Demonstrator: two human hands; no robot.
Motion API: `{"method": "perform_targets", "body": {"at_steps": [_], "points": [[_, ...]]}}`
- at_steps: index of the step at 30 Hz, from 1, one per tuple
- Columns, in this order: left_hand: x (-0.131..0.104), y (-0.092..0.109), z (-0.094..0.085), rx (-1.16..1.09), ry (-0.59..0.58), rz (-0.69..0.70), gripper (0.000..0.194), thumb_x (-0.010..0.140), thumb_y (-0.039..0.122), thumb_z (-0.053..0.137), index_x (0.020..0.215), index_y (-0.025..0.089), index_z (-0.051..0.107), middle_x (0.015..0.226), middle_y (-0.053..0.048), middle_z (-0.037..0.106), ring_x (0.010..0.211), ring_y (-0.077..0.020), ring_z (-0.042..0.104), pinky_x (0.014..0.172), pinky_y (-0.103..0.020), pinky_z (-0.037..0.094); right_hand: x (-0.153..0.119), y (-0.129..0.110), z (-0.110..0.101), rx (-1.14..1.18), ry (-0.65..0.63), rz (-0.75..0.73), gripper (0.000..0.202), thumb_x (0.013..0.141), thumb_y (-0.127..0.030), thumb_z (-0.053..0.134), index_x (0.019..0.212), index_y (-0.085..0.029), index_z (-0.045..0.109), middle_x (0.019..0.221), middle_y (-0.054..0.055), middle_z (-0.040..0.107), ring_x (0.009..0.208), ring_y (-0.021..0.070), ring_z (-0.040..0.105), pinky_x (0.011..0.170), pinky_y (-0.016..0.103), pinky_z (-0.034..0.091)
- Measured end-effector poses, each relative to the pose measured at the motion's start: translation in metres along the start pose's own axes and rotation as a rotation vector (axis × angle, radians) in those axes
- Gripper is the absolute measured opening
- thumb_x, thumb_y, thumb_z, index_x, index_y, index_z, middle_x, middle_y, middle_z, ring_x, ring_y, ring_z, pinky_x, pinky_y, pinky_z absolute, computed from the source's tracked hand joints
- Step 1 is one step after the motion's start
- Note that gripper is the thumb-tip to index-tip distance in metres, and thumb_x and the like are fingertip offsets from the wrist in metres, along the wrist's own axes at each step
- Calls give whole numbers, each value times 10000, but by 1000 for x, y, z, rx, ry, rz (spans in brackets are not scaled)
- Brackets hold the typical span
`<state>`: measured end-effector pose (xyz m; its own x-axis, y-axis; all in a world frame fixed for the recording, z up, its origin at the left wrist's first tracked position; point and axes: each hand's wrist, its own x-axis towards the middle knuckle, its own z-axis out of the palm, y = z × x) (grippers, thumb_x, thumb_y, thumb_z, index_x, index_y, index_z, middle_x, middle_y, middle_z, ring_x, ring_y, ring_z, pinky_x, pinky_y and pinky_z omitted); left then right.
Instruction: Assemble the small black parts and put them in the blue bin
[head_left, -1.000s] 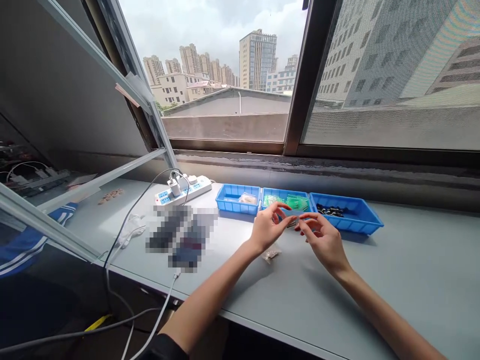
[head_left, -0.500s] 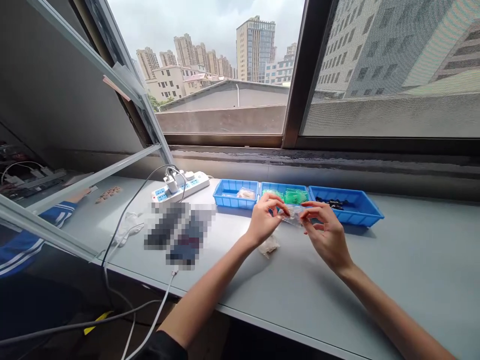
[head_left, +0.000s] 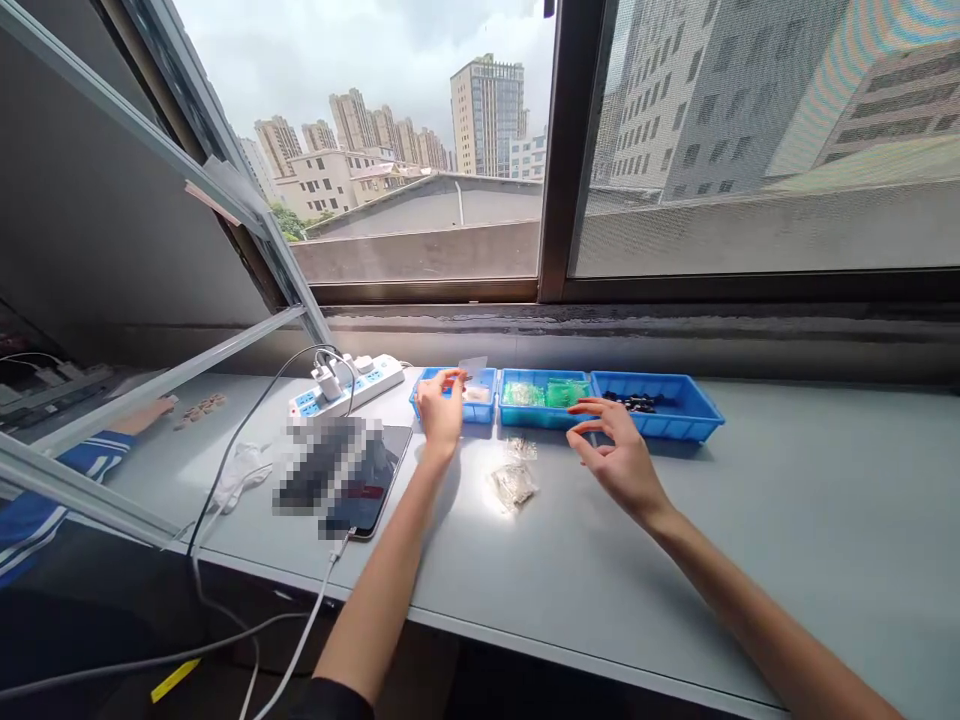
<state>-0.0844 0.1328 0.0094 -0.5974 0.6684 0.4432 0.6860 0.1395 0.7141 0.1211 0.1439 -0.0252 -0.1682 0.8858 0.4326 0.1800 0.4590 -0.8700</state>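
Note:
My left hand [head_left: 441, 415] is raised at the left blue bin [head_left: 454, 414], its fingertips pinched on a small clear plastic bag [head_left: 472, 367]. What that bag contains, if anything, cannot be made out. In front of the middle blue bin [head_left: 546, 417], my right hand [head_left: 616, 455] hovers with thumb and fingers apart, nothing visible between them. On the table between my hands lie a small clear packet [head_left: 523, 448] with brownish bits and a larger crumpled clear bag [head_left: 514, 485]. Green packets [head_left: 568, 392] fill part of the middle bin.
The right blue bin [head_left: 679, 405] contains black parts [head_left: 636, 402]. Left of my arm are a partly blurred phone [head_left: 375, 500], a white power strip [head_left: 379, 378] and cables. A metal frame [head_left: 247, 335] crosses the left side; beyond it another person's hand [head_left: 150, 412] is near small tan pieces [head_left: 201, 411].
My hands have parted: the left moved from the middle bin to the left bin with a clear bag, while the right now stands apart with its fingers spread. The view has shifted right.

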Motion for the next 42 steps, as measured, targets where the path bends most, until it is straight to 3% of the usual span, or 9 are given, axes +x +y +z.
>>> {"method": "perform_targets", "body": {"at_steps": [3, 5, 13, 18, 25, 29, 33, 38, 42], "points": [[15, -13, -11, 76, 123, -96, 160, 838, 254, 511, 885, 185, 647, 967, -109, 622, 1054, -304, 467, 900, -451, 350, -2, -3, 2, -11, -42, -15, 201, 732, -333, 549, 839, -179, 621, 1084, 111, 504, 677, 138, 591, 382, 202, 472], [18, -19, -13, 133, 127, -121, 148, 833, 266, 520, 872, 195, 644, 1017, -116, 611, 1082, -335, 449, 906, -482, 322, -2, -4, 3, -21, -64, -28, 197, 732, -328, 548, 833, -179, 627, 1079, 111, 503, 652, 126, 580, 378, 202, 463], [20, -30, -4, 279, 97, -59, 228, 827, 225, 503, 1025, 183, 607, 883, -88, 656, 1005, -295, 491, 911, -451, 306, -2, -6, 3, -52, -110, -35, 176, 740, -306, 536, 822, -185, 634, 1067, 111, 512, 645, 125, 574, 386, 206, 451], [21, -32, -1, 375, 134, 11, 277, 806, 178, 466, 1047, 161, 602, 1073, -117, 606, 1059, -291, 471, 925, -431, 311, -2, -5, 3, -65, -118, -40, 192, 750, -308, 521, 848, -182, 628, 1051, 106, 514, 623, 115, 571, 390, 204, 440], [17, -30, 7, 422, -11, 106, 297, 833, 245, 448, 1098, 162, 554, 1127, -107, 599, 1122, -278, 447, 983, -449, 268, -3, -3, 3, -158, -153, -72, 182, 773, -270, 489, 895, -202, 607, 1069, 88, 518, 620, 106, 585, 436, 217, 453], [17, -29, 9, 432, -102, 58, 272, 846, 280, 430, 1045, 160, 572, 1054, -119, 634, 1134, -286, 445, 1001, -470, 246, -4, -2, 2, -278, -156, -133, 187, 789, -242, 471, 929, -219, 594, 1081, 68, 537, 621, 102, 592, 460, 218, 454], [16, -30, 9, 412, -111, 57, 252, 844, 270, 418, 987, 157, 592, 996, -118, 648, 1112, -282, 463, 1017, -477, 228, -5, 0, 1, -420, -169, -208, 188, 804, -237, 458, 935, -234, 592, 1078, 44, 556, 573, 83, 571, 467, 214, 437], [11, -30, 8, 351, -34, 125, 235, 830, 246, 432, 999, 172, 577, 1096, -126, 589, 1103, -292, 464, 989, -479, 264, -6, 4, 2, -480, -222, -259, 202, 794, -212, 455, 948, -233, 585, 1059, 31, 576, 575, 82, 567, 461, 201, 402], [6, -27, 9, 247, 10, 223, 180, 831, 237, 436, 919, 200, 588, 1012, -122, 595, 1034, -302, 494, 932, -497, 298, -6, 3, 3, -516, -243, -259, 201, 787, -210, 454, 930, -229, 594, 1030, 24, 595, 561, 85, 556, 456, 202, 375]]}}
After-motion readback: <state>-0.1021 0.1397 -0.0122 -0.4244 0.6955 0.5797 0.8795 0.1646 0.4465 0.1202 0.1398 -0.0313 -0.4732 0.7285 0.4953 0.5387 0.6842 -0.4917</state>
